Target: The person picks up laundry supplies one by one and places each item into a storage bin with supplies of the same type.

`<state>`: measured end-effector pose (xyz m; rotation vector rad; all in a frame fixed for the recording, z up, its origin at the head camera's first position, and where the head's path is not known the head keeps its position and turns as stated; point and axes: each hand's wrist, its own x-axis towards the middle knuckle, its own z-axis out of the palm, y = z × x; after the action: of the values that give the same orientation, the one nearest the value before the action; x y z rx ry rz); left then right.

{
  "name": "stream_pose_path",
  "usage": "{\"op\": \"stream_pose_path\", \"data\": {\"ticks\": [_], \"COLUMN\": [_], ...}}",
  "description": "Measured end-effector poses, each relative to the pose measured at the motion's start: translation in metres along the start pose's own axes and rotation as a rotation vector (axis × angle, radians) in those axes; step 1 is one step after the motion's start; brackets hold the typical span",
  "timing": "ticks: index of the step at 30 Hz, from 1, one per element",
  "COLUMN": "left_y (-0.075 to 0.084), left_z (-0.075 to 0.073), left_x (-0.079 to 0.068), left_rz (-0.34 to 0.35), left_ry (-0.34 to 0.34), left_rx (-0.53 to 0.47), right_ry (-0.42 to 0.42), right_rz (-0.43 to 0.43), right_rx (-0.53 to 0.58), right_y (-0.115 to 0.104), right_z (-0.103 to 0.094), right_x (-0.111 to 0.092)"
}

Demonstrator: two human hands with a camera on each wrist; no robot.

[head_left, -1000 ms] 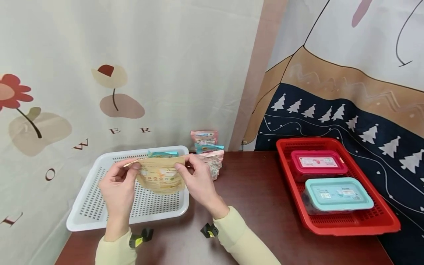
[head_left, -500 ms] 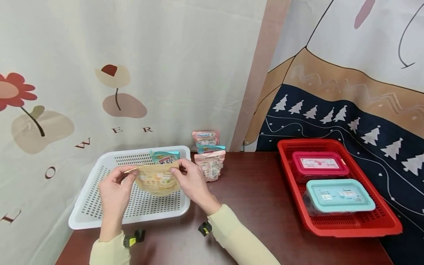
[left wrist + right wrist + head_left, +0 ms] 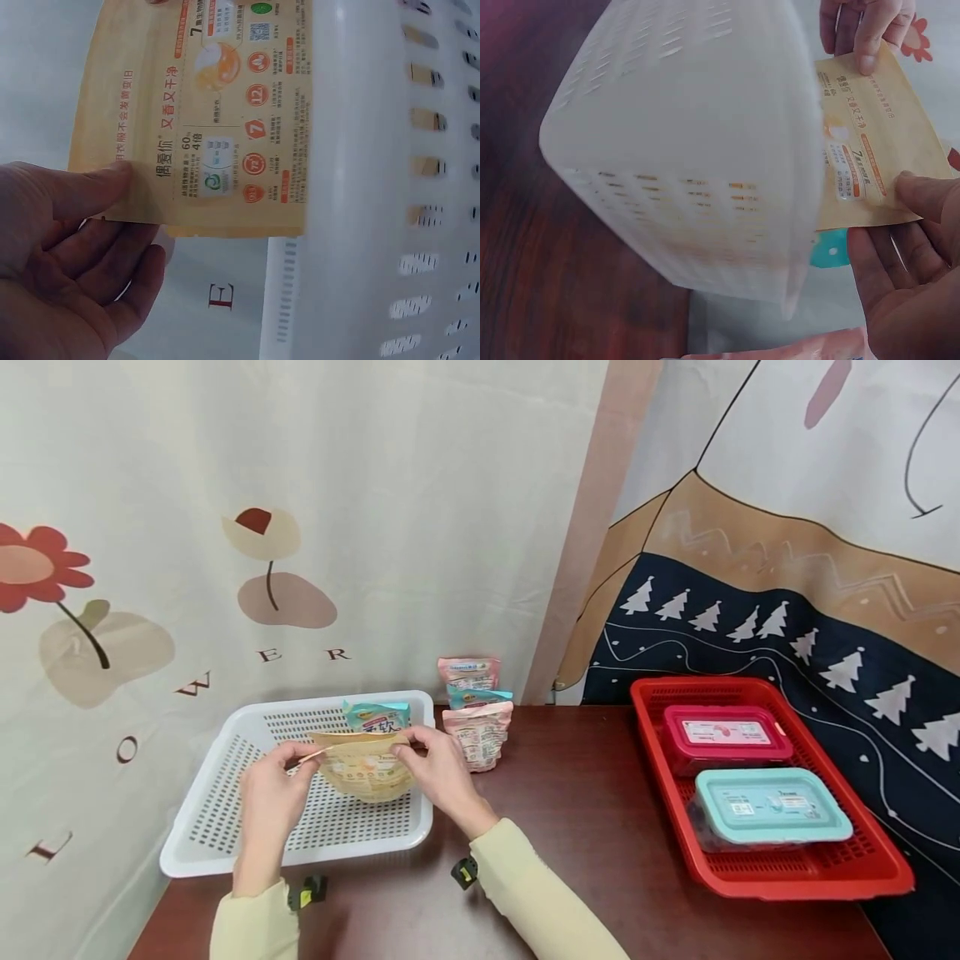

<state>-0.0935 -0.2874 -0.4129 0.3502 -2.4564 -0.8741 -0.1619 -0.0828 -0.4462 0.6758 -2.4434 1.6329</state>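
Observation:
A pale yellow pouch point(image 3: 367, 774) with printed text hangs upright between two hands, its lower part inside the white slotted basket point(image 3: 175, 839). At one top corner the left hand point(image 3: 272, 797) pinches it between thumb and fingers. By the opposite top corner the right hand point(image 3: 446, 774) grips it, thumb on the printed face. In the right wrist view, the basket wall hides the lower end of the yellow pouch point(image 3: 866, 142). Just behind it in the basket stands a teal pouch point(image 3: 377, 716), partly covered.
Right of the white basket, a pink pouch point(image 3: 477, 739) stands before a blue pouch point(image 3: 477, 697) and another pink pouch point(image 3: 468, 672). A red basket point(image 3: 675, 835) at the right bears a magenta-lidded box point(image 3: 726, 732) and a mint-lidded box point(image 3: 772, 806). Printed curtains rise behind.
Both hands have lowered the yellow pouch into the white basket, uncovering more of the teal pouch behind it. The hands keep their hold on its top edge.

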Motion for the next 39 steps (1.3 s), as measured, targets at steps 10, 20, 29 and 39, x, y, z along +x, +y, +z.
{"op": "stream_pose_path", "data": {"ticks": [10,20,29,39], "left_y": [-0.007,-0.008,-0.008,0.002], "left_z": [0.006,0.006,0.002,-0.003], "left_x": [0.002,0.001,-0.003,-0.014], "left_rz": [0.026,0.007,0.003,-0.003], "left_ry": [-0.031,-0.077,-0.130,-0.148], "left_rx": [0.064,0.096,0.084,0.055], "right_ry": [0.021,0.008,0.011,0.045], "right_rz": [-0.055,0.001,0.055,0.089], "right_rx": [-0.145,-0.180,-0.071,0.094], "right_y": [0.011,0.015,0.015,0.017], "right_z": [0.006,0.008,0.000,-0.017], "right_x": [-0.002,-0.003,-0.012,-0.028]}}
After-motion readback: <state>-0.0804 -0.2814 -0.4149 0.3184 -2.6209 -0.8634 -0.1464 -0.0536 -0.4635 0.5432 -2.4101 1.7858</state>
